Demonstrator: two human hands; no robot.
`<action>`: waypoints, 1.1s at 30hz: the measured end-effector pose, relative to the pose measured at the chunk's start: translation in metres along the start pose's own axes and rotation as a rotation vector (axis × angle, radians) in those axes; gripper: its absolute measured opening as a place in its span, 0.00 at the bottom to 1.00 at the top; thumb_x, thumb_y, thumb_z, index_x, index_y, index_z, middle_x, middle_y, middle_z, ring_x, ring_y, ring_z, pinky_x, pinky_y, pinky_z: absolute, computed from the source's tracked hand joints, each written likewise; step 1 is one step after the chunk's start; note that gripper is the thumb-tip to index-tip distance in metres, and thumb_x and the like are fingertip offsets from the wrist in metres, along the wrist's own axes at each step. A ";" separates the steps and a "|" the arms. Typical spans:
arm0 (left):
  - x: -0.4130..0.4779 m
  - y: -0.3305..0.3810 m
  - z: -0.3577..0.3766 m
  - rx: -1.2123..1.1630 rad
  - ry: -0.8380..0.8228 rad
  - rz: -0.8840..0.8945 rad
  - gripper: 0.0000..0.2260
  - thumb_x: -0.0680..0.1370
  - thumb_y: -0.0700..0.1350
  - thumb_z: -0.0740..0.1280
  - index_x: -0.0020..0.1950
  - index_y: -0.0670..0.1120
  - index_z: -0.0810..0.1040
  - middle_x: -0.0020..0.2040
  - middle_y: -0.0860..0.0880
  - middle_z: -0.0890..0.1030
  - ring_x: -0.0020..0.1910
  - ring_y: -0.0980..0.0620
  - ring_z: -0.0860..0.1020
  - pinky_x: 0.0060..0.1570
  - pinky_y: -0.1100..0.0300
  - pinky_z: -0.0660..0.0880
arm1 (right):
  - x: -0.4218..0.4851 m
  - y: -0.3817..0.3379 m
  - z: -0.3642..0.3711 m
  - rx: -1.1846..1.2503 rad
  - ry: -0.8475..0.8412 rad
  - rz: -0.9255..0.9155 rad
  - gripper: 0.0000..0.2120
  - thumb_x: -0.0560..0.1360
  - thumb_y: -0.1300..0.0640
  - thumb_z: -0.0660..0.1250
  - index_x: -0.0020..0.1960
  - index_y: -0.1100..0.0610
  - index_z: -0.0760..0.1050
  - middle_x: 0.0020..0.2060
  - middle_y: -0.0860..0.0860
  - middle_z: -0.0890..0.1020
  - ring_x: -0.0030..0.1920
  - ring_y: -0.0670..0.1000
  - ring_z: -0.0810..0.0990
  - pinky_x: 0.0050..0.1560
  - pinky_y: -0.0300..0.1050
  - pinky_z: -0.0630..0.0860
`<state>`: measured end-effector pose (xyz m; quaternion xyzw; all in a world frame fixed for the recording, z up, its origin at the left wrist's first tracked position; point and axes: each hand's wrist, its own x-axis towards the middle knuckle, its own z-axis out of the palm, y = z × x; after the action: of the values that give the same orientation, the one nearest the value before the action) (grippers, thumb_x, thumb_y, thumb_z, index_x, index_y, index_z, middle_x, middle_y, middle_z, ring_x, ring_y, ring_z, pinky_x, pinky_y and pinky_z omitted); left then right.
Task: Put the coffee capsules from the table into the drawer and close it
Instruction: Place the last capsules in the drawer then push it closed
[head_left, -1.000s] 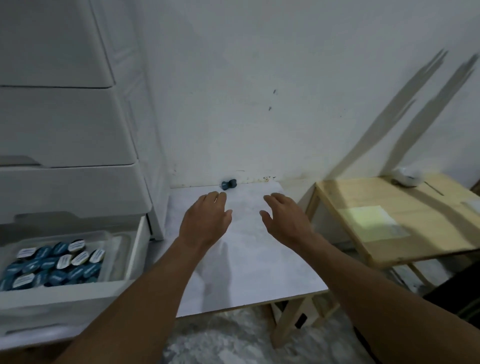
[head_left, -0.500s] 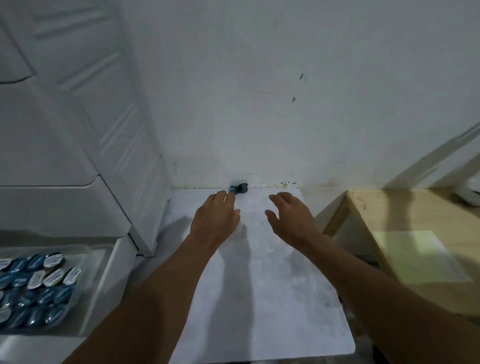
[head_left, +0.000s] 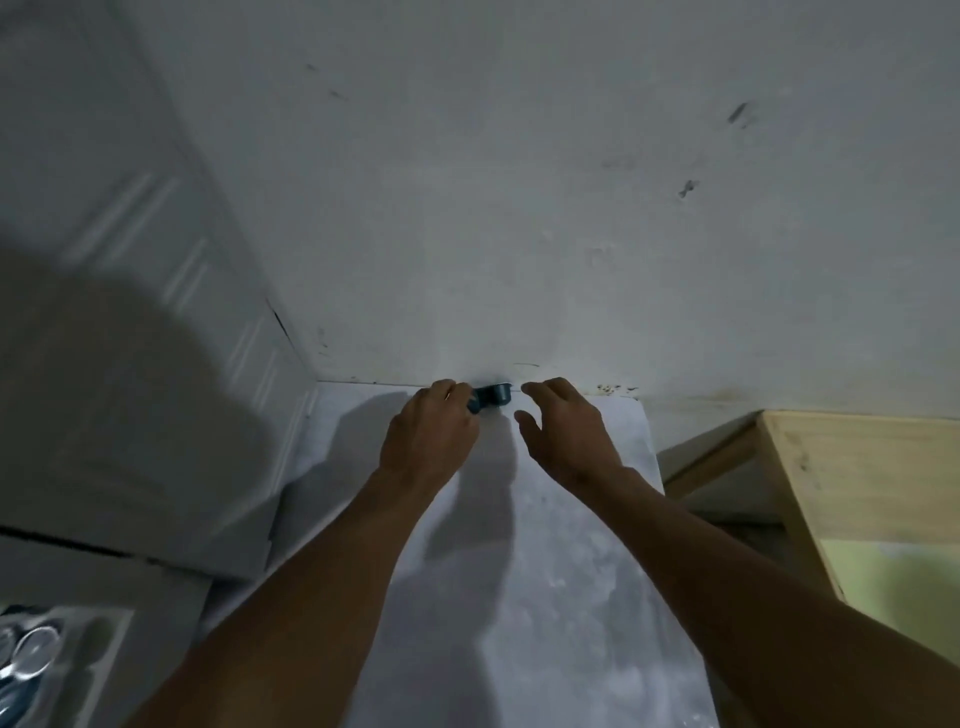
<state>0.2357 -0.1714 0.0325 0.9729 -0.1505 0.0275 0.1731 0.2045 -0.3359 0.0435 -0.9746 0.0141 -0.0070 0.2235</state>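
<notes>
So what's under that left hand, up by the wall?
Blue coffee capsules sit on the white table against the wall. One shows clear; the left hand covers part of the other, so whether its fingers hold it is hidden.

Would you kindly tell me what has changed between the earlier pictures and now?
Both hands reached forward across the white table to the blue capsules by the wall. The left hand now curls its fingers onto the left one; the right hand hovers open beside the right one, apart from it. The capsules stayed at the wall, and the drawer is still open.
</notes>
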 end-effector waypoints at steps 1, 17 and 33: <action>0.005 -0.003 0.006 -0.009 -0.017 -0.016 0.12 0.73 0.42 0.68 0.56 0.41 0.79 0.54 0.42 0.81 0.50 0.42 0.80 0.45 0.49 0.80 | 0.008 0.002 0.005 0.008 -0.010 0.009 0.18 0.78 0.54 0.62 0.67 0.57 0.71 0.62 0.56 0.75 0.56 0.57 0.77 0.57 0.47 0.73; 0.051 -0.028 0.068 -0.108 -0.091 -0.036 0.18 0.74 0.46 0.69 0.63 0.46 0.75 0.58 0.47 0.79 0.55 0.45 0.78 0.49 0.52 0.76 | 0.072 0.019 0.068 0.107 -0.110 0.076 0.16 0.78 0.60 0.60 0.65 0.52 0.73 0.62 0.55 0.76 0.59 0.55 0.76 0.59 0.41 0.71; 0.039 -0.032 0.068 -0.125 -0.093 -0.031 0.16 0.74 0.52 0.69 0.57 0.46 0.74 0.50 0.45 0.82 0.48 0.45 0.80 0.44 0.53 0.78 | 0.057 0.030 0.073 0.166 -0.026 0.069 0.07 0.73 0.58 0.68 0.49 0.57 0.74 0.47 0.56 0.80 0.44 0.57 0.78 0.41 0.42 0.71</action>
<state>0.2824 -0.1773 -0.0377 0.9627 -0.1447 -0.0300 0.2266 0.2626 -0.3328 -0.0351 -0.9516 0.0443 0.0122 0.3038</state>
